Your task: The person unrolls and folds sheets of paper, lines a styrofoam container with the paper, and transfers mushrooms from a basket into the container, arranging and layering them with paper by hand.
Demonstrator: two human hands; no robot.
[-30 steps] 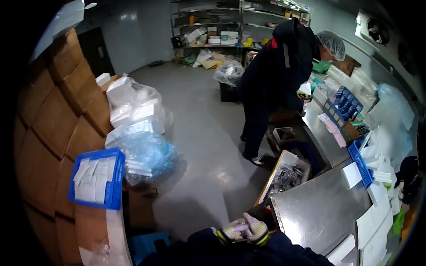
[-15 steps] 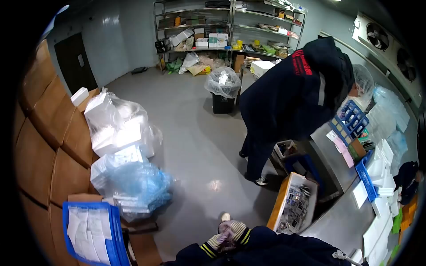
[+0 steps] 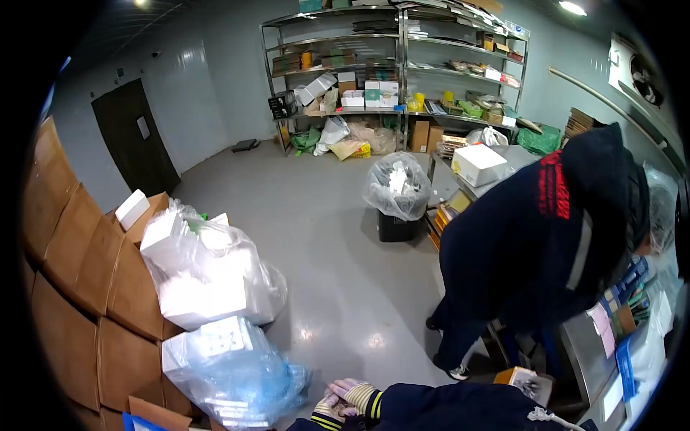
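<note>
At the bottom edge, in front of my dark jacket, my two hands are brought together. My right hand [image 3: 347, 388] lies on top with its fingers stretched out towards the left, a striped cuff at its wrist. Under and beside it is my left hand [image 3: 333, 406], also with a striped cuff; its fingers are partly covered by the other hand. I make out no object between them. Nearest to the hands, on the left, is a blue-tinted plastic bag [image 3: 269, 381] around white foam boxes.
Brown cartons [image 3: 68, 266] are stacked at left beside a clear bag of white boxes [image 3: 215, 280]. A co-worker [image 3: 517, 244] bends over the steel table [image 3: 582, 352] at right. A lined bin [image 3: 397, 224] stands ahead, before metal shelves [image 3: 338, 111]. Grey floor [image 3: 338, 287] lies between.
My view has risen and shifted, so the shelves show more and the blue crate at lower left has mostly left the frame. My hands stay together, lower and further left in view.
</note>
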